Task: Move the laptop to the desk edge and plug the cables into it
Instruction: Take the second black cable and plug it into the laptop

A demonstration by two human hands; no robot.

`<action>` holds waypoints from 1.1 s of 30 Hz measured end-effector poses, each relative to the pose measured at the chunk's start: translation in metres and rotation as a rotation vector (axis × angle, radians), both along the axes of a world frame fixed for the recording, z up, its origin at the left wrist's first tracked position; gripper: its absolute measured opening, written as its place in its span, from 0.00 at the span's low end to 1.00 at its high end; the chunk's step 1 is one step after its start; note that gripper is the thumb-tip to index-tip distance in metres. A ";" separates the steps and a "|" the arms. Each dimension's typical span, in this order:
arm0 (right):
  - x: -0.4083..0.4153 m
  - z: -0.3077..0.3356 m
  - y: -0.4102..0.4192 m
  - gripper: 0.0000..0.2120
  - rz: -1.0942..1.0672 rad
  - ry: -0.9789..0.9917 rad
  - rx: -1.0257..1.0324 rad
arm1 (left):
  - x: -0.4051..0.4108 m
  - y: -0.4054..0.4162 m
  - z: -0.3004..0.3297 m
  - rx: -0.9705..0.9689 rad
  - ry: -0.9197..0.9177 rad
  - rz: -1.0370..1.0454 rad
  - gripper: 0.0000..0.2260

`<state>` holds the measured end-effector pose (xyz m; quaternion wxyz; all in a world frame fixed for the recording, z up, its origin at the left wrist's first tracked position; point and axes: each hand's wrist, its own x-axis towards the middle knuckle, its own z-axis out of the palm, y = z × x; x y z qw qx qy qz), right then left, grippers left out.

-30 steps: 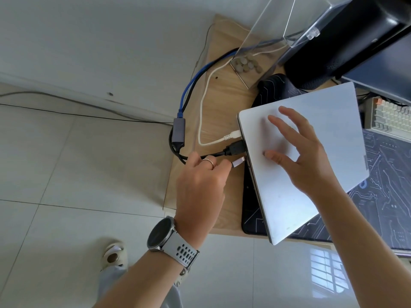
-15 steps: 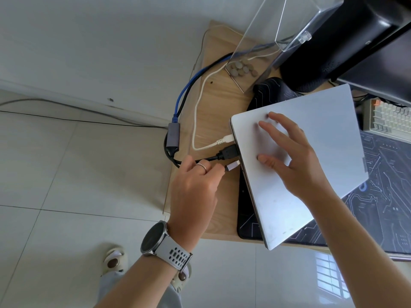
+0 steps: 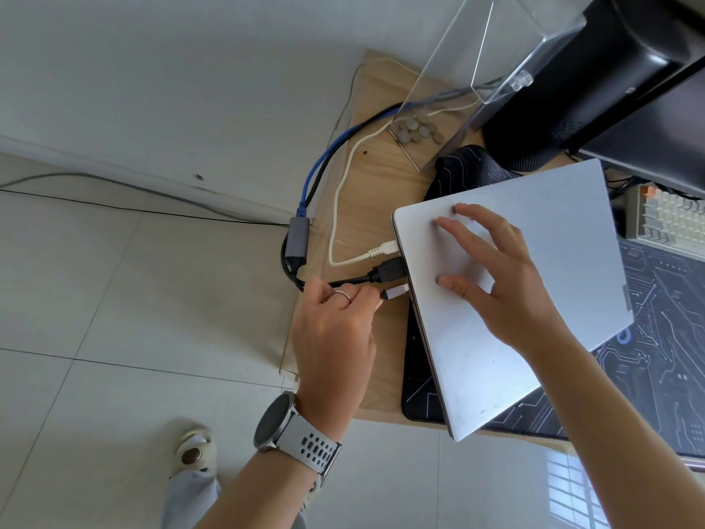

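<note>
Laptop (image 3: 534, 284), silver and closed, lies askew on the desk (image 3: 366, 208), its near corner jutting past the front edge over the floor and its left side running close to the desk's left edge. Between that side and the left edge is a narrow strip of bare wood, and the cables crowd it. White cable (image 3: 377, 250) and black cable (image 3: 385, 272) both meet the laptop's left side, one just behind the other. Just in front of them the left hand (image 3: 332, 337) has its grip pinched on a thin cable whose small grey plug (image 3: 395, 292) points at the laptop's side, its tip at or just short of the edge; whether it is seated cannot be told. Right hand (image 3: 492, 284) lies on the lid, grip released, fingers spread and pressing flat.

A grey adapter (image 3: 296, 238) with a blue cable (image 3: 324, 154) hangs off the left edge. Under the laptop is a dark desk mat (image 3: 656, 337) with a circuit pattern. A clear acrylic stand (image 3: 477, 70), a few coins (image 3: 417, 130), a black speaker (image 3: 572, 89) and a pale keyboard (image 3: 671, 219) sit toward the back. The floor (image 3: 114, 337) is pale tile, the wall white
</note>
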<state>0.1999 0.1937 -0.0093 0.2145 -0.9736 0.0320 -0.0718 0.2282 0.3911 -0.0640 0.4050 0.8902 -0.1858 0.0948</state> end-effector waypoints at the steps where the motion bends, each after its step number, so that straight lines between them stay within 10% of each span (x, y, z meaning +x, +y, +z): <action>1: 0.003 0.002 -0.002 0.27 0.027 0.004 -0.032 | 0.000 -0.001 0.000 -0.009 0.003 0.007 0.10; 33: 0.026 0.002 -0.020 0.35 0.162 0.100 -0.040 | 0.006 -0.001 0.027 -0.025 -0.195 -0.049 0.05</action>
